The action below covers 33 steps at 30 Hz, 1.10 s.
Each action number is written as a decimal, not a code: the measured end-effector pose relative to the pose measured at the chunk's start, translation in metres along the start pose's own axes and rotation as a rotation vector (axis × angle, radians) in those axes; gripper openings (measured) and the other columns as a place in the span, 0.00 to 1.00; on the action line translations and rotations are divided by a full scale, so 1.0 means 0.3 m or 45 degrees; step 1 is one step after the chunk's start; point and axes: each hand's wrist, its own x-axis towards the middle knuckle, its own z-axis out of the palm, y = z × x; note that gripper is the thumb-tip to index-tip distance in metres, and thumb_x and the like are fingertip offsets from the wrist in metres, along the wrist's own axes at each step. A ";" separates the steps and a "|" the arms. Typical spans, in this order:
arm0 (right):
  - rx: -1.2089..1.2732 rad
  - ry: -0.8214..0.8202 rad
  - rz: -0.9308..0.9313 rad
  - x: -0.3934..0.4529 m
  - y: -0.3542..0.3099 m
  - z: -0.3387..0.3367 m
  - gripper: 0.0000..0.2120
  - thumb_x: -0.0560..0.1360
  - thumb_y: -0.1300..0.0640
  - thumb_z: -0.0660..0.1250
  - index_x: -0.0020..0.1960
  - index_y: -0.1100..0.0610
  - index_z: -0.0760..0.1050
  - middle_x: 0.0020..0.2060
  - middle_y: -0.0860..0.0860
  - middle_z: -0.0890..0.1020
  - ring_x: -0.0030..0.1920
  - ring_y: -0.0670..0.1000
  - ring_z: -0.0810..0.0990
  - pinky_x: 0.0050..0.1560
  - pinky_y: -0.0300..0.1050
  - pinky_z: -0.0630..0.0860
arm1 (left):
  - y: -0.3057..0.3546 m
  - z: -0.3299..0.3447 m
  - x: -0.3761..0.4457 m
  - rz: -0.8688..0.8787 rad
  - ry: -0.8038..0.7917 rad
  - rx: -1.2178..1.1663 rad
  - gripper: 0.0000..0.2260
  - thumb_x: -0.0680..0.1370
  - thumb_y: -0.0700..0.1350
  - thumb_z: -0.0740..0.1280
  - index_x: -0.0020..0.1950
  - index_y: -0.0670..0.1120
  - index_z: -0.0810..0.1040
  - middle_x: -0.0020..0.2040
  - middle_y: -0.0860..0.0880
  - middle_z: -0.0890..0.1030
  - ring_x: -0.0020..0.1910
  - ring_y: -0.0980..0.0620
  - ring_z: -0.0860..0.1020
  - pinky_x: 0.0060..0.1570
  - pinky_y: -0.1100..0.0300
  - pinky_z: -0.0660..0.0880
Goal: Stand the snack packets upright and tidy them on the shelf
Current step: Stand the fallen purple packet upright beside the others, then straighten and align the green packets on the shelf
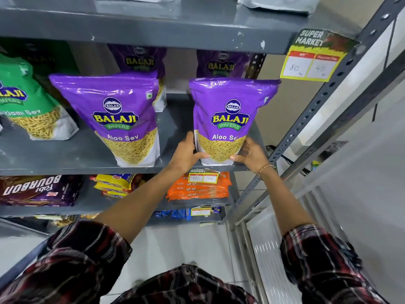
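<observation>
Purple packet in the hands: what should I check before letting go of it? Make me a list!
1. Right purple packet upright: ok, stands straight.
2. Base sits on the shelf: cannot tell, fingers hide the bottom corners.
3. Both hands steady it: ok, left hand and right hand hold its bottom corners.
4. Label faces front: ok, "Aloo Sev" reads forward.
5. In line with the left purple packet: ok, both near the front edge.
6. Not over the edge: cannot tell, base very close to it.
</observation>
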 end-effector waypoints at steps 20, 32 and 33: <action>-0.256 -0.091 -0.330 -0.167 -0.138 0.833 0.06 0.71 0.49 0.69 0.39 0.49 0.75 0.25 0.47 0.79 0.27 0.44 0.76 0.35 0.46 0.76 | -0.372 -0.418 -0.410 -0.164 0.393 -0.008 0.08 0.76 0.52 0.67 0.43 0.48 0.79 0.35 0.51 0.82 0.34 0.59 0.78 0.38 0.60 0.75; -0.183 -0.085 -0.374 0.137 -0.522 1.501 0.15 0.73 0.60 0.68 0.59 0.61 0.73 0.56 0.59 0.79 0.54 0.56 0.80 0.58 0.50 0.74 | -0.737 -1.253 -0.321 -0.346 0.733 -0.061 0.23 0.68 0.40 0.76 0.53 0.42 0.64 0.50 0.42 0.71 0.48 0.48 0.72 0.43 0.65 0.67; -0.165 -0.064 -0.328 0.179 -0.543 1.527 0.20 0.73 0.60 0.69 0.63 0.62 0.70 0.60 0.60 0.76 0.59 0.57 0.77 0.61 0.51 0.73 | -0.764 -1.300 -0.292 -0.360 0.686 -0.045 0.26 0.68 0.40 0.76 0.57 0.40 0.63 0.56 0.40 0.70 0.55 0.46 0.71 0.50 0.64 0.68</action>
